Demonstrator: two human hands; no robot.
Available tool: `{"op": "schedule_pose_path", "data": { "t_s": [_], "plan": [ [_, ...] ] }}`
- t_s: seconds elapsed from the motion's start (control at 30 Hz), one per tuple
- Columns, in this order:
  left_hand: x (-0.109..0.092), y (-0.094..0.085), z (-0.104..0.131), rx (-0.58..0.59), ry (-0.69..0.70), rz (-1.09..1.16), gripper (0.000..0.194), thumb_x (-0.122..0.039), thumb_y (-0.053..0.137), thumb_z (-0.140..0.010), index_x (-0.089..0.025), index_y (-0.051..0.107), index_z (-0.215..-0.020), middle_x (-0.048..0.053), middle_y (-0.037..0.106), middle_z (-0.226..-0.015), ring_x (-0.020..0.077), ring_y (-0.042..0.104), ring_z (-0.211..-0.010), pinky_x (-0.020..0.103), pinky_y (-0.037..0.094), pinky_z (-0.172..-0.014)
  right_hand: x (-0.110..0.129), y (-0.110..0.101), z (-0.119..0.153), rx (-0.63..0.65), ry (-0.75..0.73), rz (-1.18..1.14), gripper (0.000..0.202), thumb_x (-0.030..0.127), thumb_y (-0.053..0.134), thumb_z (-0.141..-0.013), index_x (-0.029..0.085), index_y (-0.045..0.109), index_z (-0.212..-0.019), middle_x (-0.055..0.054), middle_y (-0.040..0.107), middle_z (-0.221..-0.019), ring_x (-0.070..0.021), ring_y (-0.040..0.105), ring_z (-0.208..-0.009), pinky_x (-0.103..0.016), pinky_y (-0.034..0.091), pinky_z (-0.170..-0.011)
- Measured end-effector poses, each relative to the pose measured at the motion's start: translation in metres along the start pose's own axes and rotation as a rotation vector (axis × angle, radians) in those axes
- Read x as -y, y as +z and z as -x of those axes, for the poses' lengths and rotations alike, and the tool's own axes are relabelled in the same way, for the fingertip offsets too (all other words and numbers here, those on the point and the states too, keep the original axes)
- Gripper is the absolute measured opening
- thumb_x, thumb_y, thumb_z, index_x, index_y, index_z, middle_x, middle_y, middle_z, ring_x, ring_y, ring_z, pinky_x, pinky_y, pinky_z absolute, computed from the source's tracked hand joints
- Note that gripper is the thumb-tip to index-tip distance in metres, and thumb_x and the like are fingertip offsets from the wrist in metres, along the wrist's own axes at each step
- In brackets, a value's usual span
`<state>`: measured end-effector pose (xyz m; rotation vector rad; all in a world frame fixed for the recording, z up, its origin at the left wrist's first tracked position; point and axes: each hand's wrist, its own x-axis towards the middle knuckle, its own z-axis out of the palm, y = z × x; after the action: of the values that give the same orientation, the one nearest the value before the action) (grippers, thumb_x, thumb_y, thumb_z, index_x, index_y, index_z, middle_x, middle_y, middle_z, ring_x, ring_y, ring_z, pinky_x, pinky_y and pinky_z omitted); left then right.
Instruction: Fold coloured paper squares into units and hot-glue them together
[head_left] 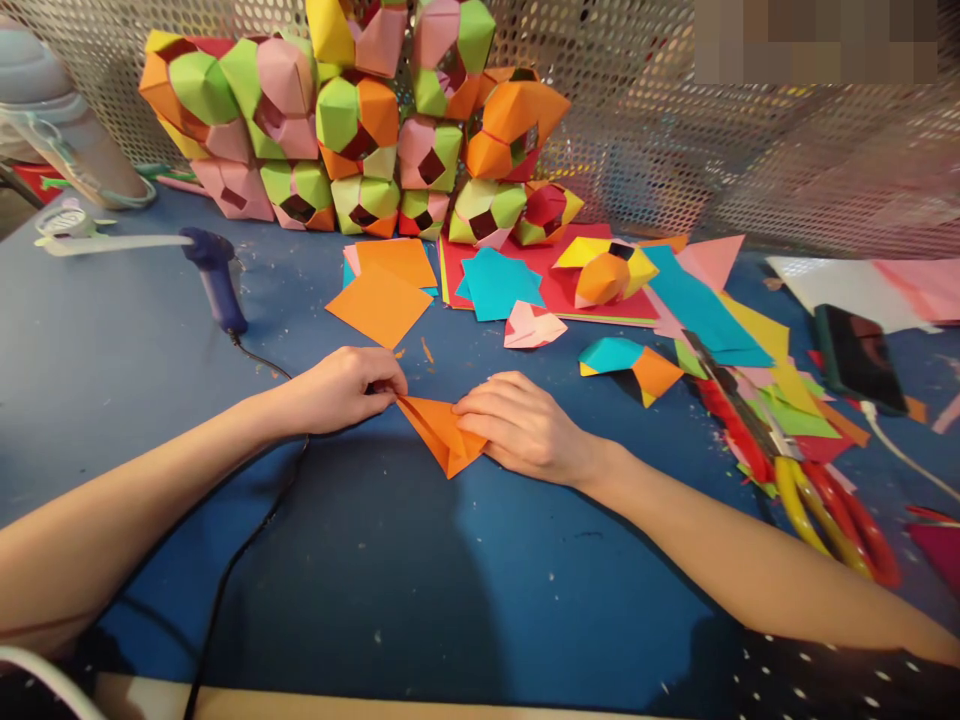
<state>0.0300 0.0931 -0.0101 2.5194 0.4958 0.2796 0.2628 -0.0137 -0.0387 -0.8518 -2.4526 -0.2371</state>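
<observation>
Both hands (341, 388) (521, 425) on orange paper (442, 432)
</observation>
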Motion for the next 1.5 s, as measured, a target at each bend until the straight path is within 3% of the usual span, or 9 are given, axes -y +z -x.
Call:
{"op": "schedule_pose_path", "data": {
  "t_s": [0.6,1.5],
  "plan": [
    [0.004,-0.004,-0.001,0.039,-0.032,0.066,0.017,-0.012,0.048,-0.078,-0.016,0.064,-0.083,0.002,0.063,-0.084,0.0109,0.057,-0.074,0.02,0.044,-0.067,0.003,-0.01,-0.002,0.129,-0.125,0.144,0.013,0.012,0.054,-0.086,0.016,0.064,-0.093,-0.006,0.069,-0.097,-0.0168,0.059,-0.089,-0.034,0.042,-0.079],
    [0.002,-0.004,-0.003,0.034,-0.011,0.064,0.014,-0.013,0.049,-0.077,-0.016,0.063,-0.079,0.003,0.06,-0.079,0.0102,0.054,-0.069,0.019,0.042,-0.063,0.007,-0.015,-0.005,0.125,-0.175,0.15,0.018,0.014,0.05,-0.089,0.021,0.066,-0.093,-0.003,0.07,-0.097,-0.0158,0.059,-0.089,-0.034,0.041,-0.079]
  ]
}}
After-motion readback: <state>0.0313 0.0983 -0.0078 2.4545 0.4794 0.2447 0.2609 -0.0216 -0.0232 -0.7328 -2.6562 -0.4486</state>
